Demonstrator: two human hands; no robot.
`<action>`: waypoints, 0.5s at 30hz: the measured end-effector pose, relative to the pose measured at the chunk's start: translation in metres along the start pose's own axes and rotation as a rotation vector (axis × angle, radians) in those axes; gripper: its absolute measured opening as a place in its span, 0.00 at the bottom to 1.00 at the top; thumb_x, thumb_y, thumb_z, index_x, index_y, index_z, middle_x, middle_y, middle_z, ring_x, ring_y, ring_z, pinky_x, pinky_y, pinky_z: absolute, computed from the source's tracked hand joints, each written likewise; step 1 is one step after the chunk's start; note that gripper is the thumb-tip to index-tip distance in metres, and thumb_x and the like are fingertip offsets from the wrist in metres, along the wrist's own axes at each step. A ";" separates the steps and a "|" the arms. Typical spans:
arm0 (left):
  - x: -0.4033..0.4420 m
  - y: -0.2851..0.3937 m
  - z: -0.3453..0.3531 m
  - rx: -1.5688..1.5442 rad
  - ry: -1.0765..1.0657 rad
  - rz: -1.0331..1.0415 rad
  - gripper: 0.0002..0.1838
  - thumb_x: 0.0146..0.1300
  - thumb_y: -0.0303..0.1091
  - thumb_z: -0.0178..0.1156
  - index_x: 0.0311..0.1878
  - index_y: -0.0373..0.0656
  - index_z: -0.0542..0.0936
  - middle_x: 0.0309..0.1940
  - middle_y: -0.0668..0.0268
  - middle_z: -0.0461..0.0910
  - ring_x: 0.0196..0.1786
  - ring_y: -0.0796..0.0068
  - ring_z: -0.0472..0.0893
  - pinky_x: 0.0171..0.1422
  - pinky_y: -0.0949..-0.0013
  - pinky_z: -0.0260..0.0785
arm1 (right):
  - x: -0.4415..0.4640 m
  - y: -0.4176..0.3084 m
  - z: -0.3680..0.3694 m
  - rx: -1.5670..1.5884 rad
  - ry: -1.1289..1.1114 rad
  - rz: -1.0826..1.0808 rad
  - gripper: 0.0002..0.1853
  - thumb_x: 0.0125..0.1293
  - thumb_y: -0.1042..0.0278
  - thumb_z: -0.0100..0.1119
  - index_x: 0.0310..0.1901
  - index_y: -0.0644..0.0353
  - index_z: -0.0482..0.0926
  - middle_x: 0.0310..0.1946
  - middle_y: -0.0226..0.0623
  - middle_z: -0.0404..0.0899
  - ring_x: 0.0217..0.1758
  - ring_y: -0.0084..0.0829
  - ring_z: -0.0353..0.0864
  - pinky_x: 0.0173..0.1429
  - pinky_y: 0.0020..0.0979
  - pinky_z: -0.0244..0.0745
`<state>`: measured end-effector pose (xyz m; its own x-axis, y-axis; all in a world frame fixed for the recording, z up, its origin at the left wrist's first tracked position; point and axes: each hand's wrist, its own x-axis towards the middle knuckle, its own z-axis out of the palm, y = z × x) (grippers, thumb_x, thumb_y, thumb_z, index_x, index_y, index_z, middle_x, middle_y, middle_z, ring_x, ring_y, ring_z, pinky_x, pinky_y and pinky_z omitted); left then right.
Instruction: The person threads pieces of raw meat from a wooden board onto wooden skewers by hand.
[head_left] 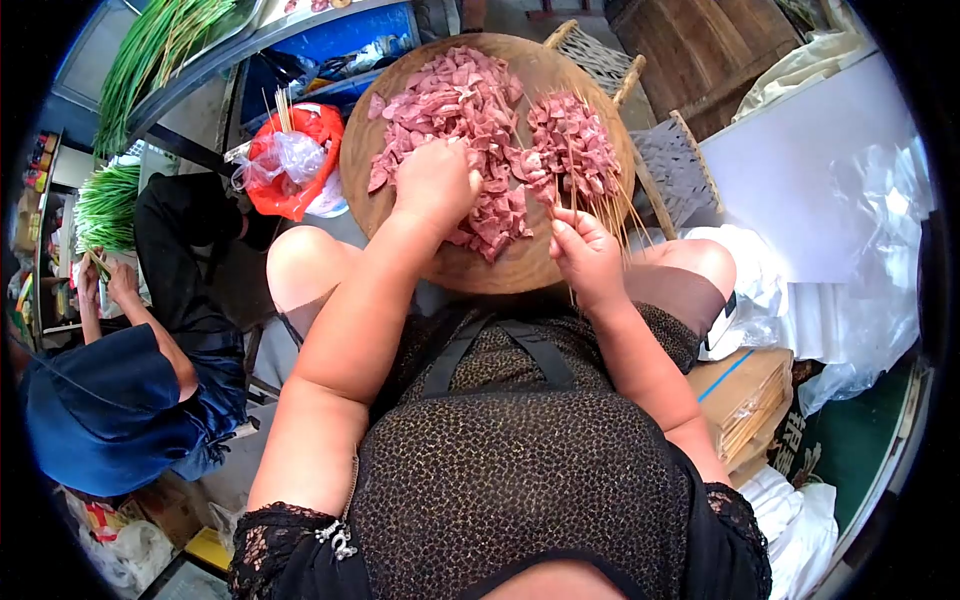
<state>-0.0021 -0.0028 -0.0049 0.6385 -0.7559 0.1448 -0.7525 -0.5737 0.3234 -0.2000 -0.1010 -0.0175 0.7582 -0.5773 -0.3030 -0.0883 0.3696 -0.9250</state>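
A round wooden board [385, 225] lies across my knees with raw pink meat on it. My left hand [437, 180] is over the big pile of cut meat pieces [455, 85], its fingers curled down; what they hold is hidden. My right hand [588, 250] pinches a thin bamboo skewer [553, 206] near the board's front edge. Meat pieces sit on the upper part of that skewer. Just beyond my right hand, a heap of meat skewers [575, 135] rests on the board's right side, bare stick ends pointing toward me.
At the left stands a red plastic bag [300, 190] with bare sticks in it. Another person [110, 400] sits on the left, handling green stalks. Green vegetables [150, 50] lie on a shelf at upper left. Cardboard [740, 400] and white plastic [745, 290] are at my right.
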 end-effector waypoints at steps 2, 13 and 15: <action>0.000 -0.002 -0.013 -0.044 -0.060 -0.001 0.14 0.53 0.41 0.55 0.30 0.39 0.80 0.31 0.52 0.79 0.38 0.55 0.78 0.43 0.59 0.70 | -0.001 -0.001 -0.001 -0.013 0.008 0.004 0.12 0.65 0.70 0.52 0.48 0.63 0.73 0.23 0.26 0.72 0.21 0.13 0.64 0.24 0.14 0.56; 0.022 -0.028 -0.012 -1.773 -0.055 -0.398 0.09 0.67 0.26 0.45 0.45 0.36 0.73 0.41 0.58 0.78 0.42 0.67 0.80 0.46 0.68 0.76 | -0.020 -0.004 -0.001 -0.125 -0.095 0.030 0.11 0.65 0.71 0.52 0.46 0.67 0.74 0.24 0.24 0.72 0.25 0.13 0.67 0.32 0.16 0.64; 0.022 -0.028 -0.013 -1.820 -0.056 -0.395 0.09 0.67 0.28 0.46 0.45 0.36 0.73 0.42 0.57 0.78 0.44 0.66 0.80 0.47 0.67 0.76 | -0.020 0.000 -0.003 -0.133 -0.103 0.028 0.11 0.65 0.71 0.52 0.46 0.67 0.74 0.24 0.24 0.72 0.25 0.13 0.67 0.32 0.16 0.64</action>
<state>0.0347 0.0004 0.0014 0.6772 -0.7099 -0.1933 0.5196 0.2755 0.8088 -0.2172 -0.0912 -0.0120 0.8161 -0.4877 -0.3099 -0.1898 0.2804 -0.9409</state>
